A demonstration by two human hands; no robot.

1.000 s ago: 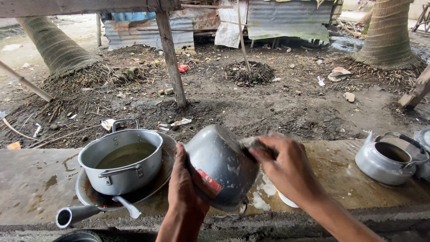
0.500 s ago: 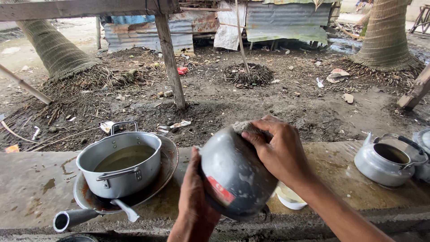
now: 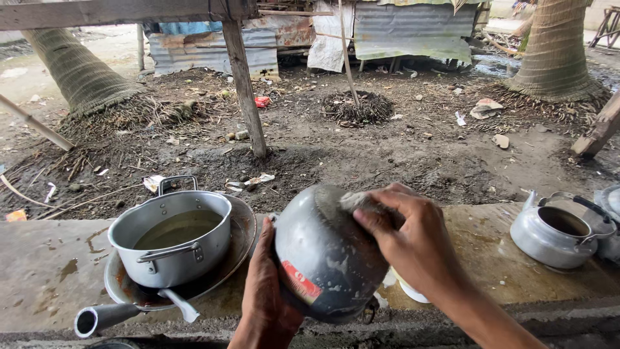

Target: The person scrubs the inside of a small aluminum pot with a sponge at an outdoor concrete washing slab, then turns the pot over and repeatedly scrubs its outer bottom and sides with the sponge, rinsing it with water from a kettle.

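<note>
My left hand [image 3: 266,294] grips a dark grey metal pot [image 3: 323,255] from below and tilts its blackened bottom toward me. A red label shows on the pot's lower side. My right hand [image 3: 407,236] presses a grey scrubbing pad [image 3: 357,200] against the upper edge of the pot's bottom, where soapy streaks show. Both hands are over the wet concrete ledge [image 3: 45,271].
Left of the pot, a silver pot of murky water [image 3: 173,236] sits in a frying pan [image 3: 123,297] beside a spoon [image 3: 181,306]. An open metal kettle [image 3: 558,229] stands at the right. A white dish [image 3: 410,292] peeks out behind my right wrist. A wooden post [image 3: 244,77] rises from the muddy yard.
My right hand with the pad has slid up and across the pot's bottom toward its top edge. The pot has turned slightly in my left hand.
</note>
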